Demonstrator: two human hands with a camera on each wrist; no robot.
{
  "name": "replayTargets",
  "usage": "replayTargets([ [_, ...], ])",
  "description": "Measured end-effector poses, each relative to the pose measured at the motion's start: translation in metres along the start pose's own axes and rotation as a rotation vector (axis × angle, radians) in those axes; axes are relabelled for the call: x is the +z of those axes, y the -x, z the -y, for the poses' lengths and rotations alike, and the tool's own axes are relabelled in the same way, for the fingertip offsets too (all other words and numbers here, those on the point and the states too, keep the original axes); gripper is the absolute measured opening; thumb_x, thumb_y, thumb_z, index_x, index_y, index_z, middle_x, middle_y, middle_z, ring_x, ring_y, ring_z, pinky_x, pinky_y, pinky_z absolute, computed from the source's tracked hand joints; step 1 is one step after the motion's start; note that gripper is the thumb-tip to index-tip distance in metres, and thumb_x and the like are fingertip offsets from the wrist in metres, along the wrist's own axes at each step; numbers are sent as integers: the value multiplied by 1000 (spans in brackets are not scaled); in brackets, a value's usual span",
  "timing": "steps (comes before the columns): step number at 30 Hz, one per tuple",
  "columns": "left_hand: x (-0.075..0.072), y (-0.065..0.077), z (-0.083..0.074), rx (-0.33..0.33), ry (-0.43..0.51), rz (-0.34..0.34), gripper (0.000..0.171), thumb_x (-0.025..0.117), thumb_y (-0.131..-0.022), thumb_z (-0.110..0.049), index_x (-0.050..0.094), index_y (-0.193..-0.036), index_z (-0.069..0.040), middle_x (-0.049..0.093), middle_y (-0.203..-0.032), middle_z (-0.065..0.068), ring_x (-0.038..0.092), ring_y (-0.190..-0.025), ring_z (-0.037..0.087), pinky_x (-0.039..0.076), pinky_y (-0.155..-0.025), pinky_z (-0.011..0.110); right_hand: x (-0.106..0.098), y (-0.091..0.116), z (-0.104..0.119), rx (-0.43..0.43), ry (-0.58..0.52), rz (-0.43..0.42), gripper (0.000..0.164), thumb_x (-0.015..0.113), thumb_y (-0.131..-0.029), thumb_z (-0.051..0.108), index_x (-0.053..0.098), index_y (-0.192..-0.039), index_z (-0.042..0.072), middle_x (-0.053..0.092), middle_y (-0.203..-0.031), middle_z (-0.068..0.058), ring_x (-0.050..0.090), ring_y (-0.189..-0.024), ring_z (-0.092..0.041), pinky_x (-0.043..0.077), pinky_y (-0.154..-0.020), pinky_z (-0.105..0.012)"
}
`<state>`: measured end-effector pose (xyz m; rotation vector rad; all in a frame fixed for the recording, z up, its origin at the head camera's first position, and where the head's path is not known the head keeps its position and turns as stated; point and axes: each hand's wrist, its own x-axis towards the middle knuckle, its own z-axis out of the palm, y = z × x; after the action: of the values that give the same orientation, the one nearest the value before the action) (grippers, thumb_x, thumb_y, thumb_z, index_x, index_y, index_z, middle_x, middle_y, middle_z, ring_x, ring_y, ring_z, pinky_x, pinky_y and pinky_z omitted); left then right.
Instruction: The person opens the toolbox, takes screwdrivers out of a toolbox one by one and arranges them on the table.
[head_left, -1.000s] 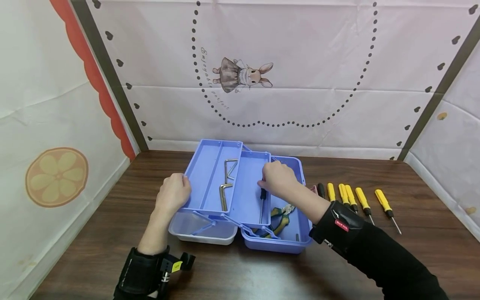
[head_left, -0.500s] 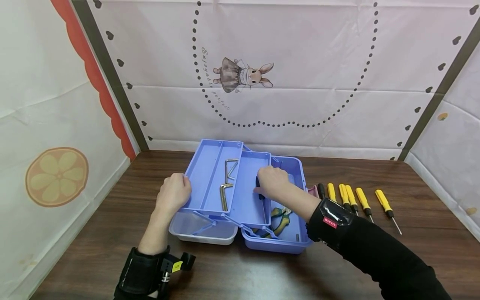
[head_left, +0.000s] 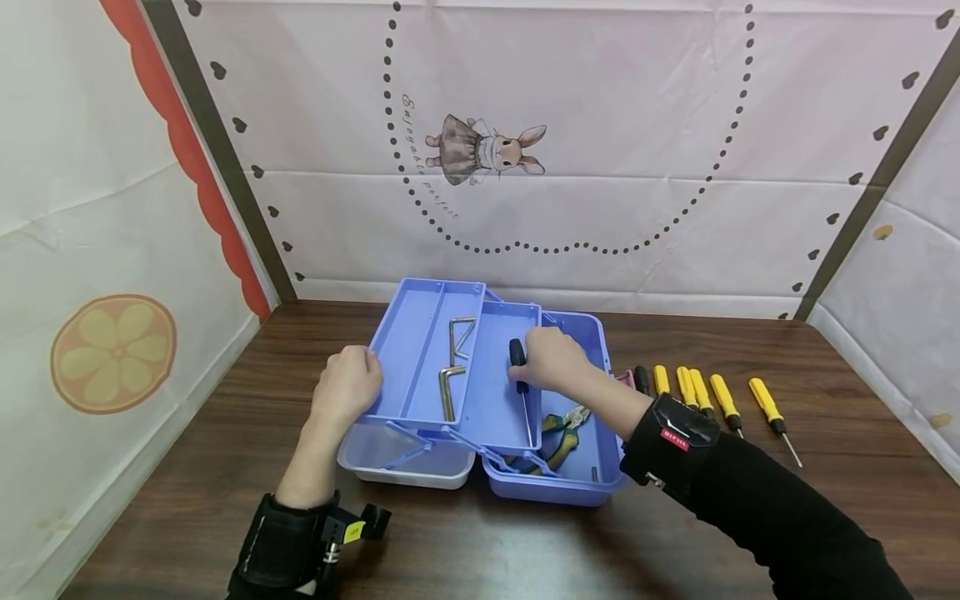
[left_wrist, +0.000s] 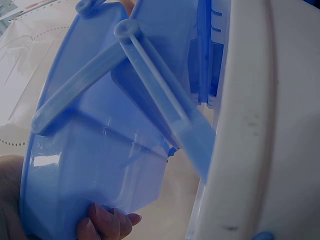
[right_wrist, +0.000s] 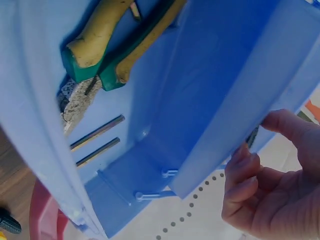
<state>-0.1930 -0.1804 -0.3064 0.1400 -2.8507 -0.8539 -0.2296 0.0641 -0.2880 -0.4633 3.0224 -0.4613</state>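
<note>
A blue toolbox stands with its stepped trays folded out to the left. My left hand grips the left edge of the upper tray; in the left wrist view its fingers curl against the tray's underside. In the lower tray, a black-handled screwdriver leans with its shaft pointing toward me. My right hand pinches that handle, partly hidden by the tray wall in the right wrist view. L-shaped hex keys lie in the upper tray. Green-and-yellow pliers lie in the box's deep section.
Several yellow-handled screwdrivers lie to the box's right, beside a black handle. Something pink stands against the box's right side. The translucent lid rests under the upper tray. Two short metal rods lie beside the pliers.
My right hand shifted left over the lower tray, then slightly back right. The screwdriver's black handle, earlier mostly covered by the hand, now shows. My left hand has stayed put.
</note>
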Motion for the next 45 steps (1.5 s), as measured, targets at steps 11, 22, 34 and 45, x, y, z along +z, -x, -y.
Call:
replayTargets([
  [11, -1, -1, -1, -11, 9, 23, 32, 33, -90, -13, 48, -65, -1, 49, -61, 13, 48, -55, 23, 37, -43, 31, -16, 9, 2, -102, -298, -17, 20, 64, -78, 18, 59, -64, 4, 56, -54, -1, 51, -47, -9, 38, -43, -20],
  [22, 0, -1, 0, -9, 9, 26, 32, 33, -90, -13, 50, -66, 0, 50, -63, 14, 48, -56, 24, 38, -44, 32, -47, 16, 2, -79, -484, -34, 19, 63, -82, 14, 56, -90, -2, 65, -82, -13, 63, -65, -18, 50, -58, -25],
  [34, -1, 1, 1, -7, 7, 21, 32, 33, -89, -13, 48, -64, -1, 51, -63, 15, 48, -57, 26, 39, -45, 35, -85, 29, -74, 8, -351, -177, 20, 60, -83, 15, 58, -89, -4, 64, -86, -21, 62, -64, -21, 49, -57, -27],
  [45, 2, -2, 1, 30, -6, -23, 32, 33, -88, -12, 47, -61, -1, 51, -62, 16, 47, -56, 26, 39, -45, 38, -81, 51, -183, 196, -136, -284, 31, 60, -82, 22, 60, -88, -9, 63, -74, -20, 58, -65, -30, 41, -55, -34],
])
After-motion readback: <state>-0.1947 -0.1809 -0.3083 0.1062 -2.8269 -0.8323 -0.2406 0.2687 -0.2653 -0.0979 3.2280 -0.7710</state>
